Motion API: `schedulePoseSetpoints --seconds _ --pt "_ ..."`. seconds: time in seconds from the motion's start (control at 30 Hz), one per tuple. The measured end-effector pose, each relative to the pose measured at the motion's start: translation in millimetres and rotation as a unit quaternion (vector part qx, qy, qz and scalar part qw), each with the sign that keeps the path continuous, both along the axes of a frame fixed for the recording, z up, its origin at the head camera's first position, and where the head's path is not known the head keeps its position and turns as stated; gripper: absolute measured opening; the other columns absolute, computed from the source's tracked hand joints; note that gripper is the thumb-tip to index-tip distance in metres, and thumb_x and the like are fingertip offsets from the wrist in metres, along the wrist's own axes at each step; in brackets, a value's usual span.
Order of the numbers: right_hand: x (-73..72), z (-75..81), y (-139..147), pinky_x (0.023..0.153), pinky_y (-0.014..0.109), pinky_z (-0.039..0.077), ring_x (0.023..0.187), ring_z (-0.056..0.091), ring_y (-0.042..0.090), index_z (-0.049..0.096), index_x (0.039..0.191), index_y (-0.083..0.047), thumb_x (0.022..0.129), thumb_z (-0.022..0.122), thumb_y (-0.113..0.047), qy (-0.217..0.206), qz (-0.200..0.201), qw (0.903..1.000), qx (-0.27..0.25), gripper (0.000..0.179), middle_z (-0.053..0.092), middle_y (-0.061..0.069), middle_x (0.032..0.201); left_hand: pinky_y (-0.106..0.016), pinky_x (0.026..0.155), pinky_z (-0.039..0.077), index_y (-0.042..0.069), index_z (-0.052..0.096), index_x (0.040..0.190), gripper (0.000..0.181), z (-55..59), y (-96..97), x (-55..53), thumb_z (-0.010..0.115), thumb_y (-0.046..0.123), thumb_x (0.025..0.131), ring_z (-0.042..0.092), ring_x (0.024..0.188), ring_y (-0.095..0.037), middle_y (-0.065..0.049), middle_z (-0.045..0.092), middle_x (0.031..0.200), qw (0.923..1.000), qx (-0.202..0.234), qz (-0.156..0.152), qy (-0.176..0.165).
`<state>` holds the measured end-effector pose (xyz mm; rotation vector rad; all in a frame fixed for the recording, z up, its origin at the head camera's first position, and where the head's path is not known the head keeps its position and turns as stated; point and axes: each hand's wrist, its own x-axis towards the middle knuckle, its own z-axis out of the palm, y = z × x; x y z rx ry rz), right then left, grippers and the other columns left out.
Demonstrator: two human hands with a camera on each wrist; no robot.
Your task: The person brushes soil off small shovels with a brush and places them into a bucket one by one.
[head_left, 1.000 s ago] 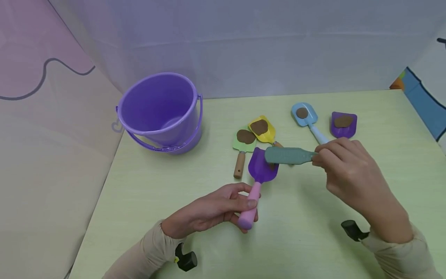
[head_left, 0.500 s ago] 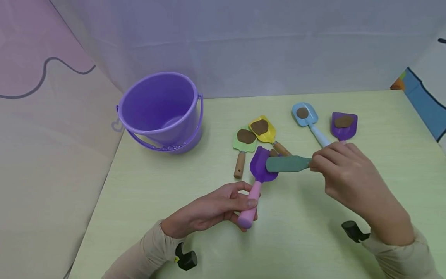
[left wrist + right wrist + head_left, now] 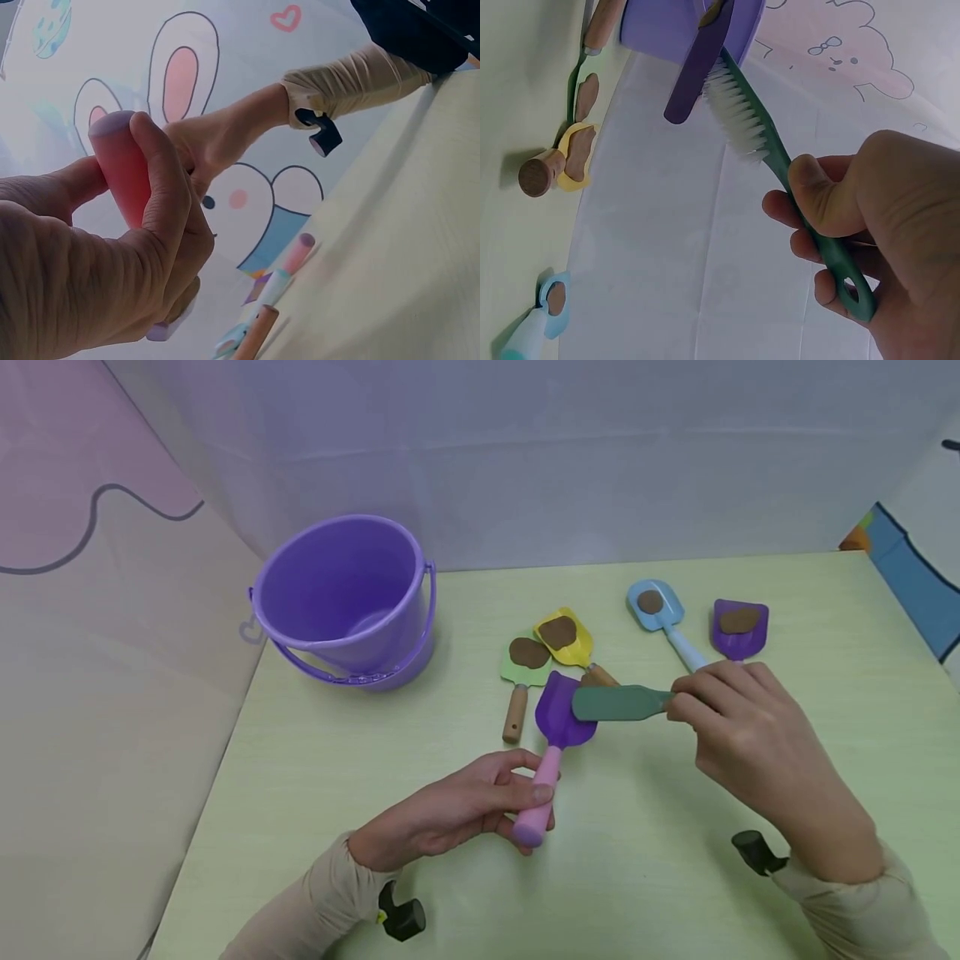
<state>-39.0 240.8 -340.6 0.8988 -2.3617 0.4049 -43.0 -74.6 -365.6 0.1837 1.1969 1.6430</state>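
Note:
My left hand holds a toy shovel by its pink handle, its purple blade raised over the table and pointing away. In my right hand is a green brush, gripped by the handle. Its white bristles face the shovel in the right wrist view, and the brush head overlaps the blade. A bit of brown patch on the blade shows past the brush; the rest is hidden. Just beyond lie a green shovel and a yellow shovel, each with a brown patch.
A purple bucket with its handle lowered stands at the back left of the table. At the back right lie a light blue shovel and another purple shovel, both with brown patches. A cloth wall rises behind.
The brush has moved toward me over the shovel blade and then partly back. My left hand keeps its grip on the shovel, which has shifted only slightly.

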Motion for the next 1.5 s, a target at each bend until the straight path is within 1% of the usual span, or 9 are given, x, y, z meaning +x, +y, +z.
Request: schedulePoseSetpoints --seconds 0.2,0.33,0.43,0.67,0.87,0.97,1.13,1.5 --pt "-0.4 -0.2 -0.5 0.072 0.048 0.045 0.091 0.065 0.04 0.071 0.087 0.001 0.069 0.065 0.026 0.009 -0.002 0.9999 -0.004 0.031 0.075 0.02 0.092 -0.026 0.074 0.062 -0.003 0.041 0.14 0.046 0.7 -0.8 0.2 0.06 0.017 0.104 0.07 0.084 -0.011 0.0 0.074 0.093 0.9999 0.008 0.006 0.003" --pt "-0.7 -0.3 -0.8 0.071 0.048 0.044 0.091 0.065 0.041 0.071 0.087 0.002 0.069 0.064 0.026 0.016 -0.004 0.9998 -0.012 0.031 0.074 0.021 0.093 -0.026 0.075 0.062 -0.005 0.036 0.144 0.054 2.5 -1.6 -0.5 0.062 0.019 0.103 0.07 0.084 -0.011 0.001 0.075 0.094 0.9999 0.009 0.002 0.006" --pt "-0.3 0.0 -1.1 0.071 0.049 0.044 0.091 0.064 0.041 0.071 0.088 0.002 0.069 0.063 0.026 0.02 -0.007 0.9997 -0.013 0.031 0.074 0.021 0.094 -0.026 0.076 0.062 -0.004 0.035 0.146 0.057 3.9 -2.2 -1.5 0.063 0.021 0.103 0.07 0.085 -0.012 0.001 0.075 0.095 1.0 0.007 -0.001 0.003" --pt "1.1 0.8 -1.4 0.07 0.05 0.044 0.089 0.064 0.042 0.07 0.087 0.002 0.07 0.063 0.026 0.026 -0.017 0.9993 -0.02 0.03 0.074 0.022 0.094 -0.029 0.076 0.062 0.001 0.039 0.142 0.054 6.3 -3.1 -1.9 0.067 0.023 0.101 0.07 0.087 -0.012 0.001 0.075 0.094 0.9998 0.008 0.005 0.015" --pt "1.5 1.7 -2.7 0.067 0.046 0.042 0.087 0.065 0.041 0.069 0.087 0.002 0.073 0.058 0.026 0.038 -0.005 0.9983 -0.045 0.03 0.074 0.021 0.091 -0.028 0.076 0.062 0.002 0.041 0.14 0.054 10.7 -3.7 -1.4 0.069 0.025 0.1 0.07 0.088 -0.011 0.001 0.075 0.094 0.9997 0.009 0.007 0.021" --pt "2.0 2.2 -2.6 0.069 0.045 0.042 0.087 0.065 0.039 0.069 0.086 0.0 0.072 0.06 0.025 0.027 0.003 0.9986 -0.046 0.03 0.075 0.019 0.091 -0.028 0.076 0.062 0.002 0.042 0.139 0.051 11.1 -4.1 -1.0 0.068 0.024 0.1 0.07 0.087 -0.011 0.001 0.075 0.094 0.9996 0.01 0.009 0.023" --pt "2.2 1.9 -2.5 0.073 0.044 0.043 0.089 0.066 0.037 0.071 0.087 -0.001 0.07 0.066 0.023 0.004 0.008 0.9994 -0.032 0.03 0.075 0.018 0.092 -0.028 0.076 0.062 0.002 0.044 0.135 0.048 11.5 -4.7 -0.4 0.068 0.024 0.1 0.07 0.085 -0.012 0.001 0.075 0.094 0.9996 0.008 0.008 0.025" --pt "1.6 0.5 -2.7 0.072 0.047 0.044 0.091 0.065 0.039 0.071 0.087 0.001 0.068 0.066 0.026 0.008 0.001 0.9995 -0.029 0.032 0.075 0.019 0.094 -0.028 0.076 0.061 0.003 0.044 0.132 0.042 11.0 -5.4 0.9 0.066 0.023 0.101 0.07 0.085 -0.013 0.0 0.074 0.095 0.9996 0.011 0.003 0.025"
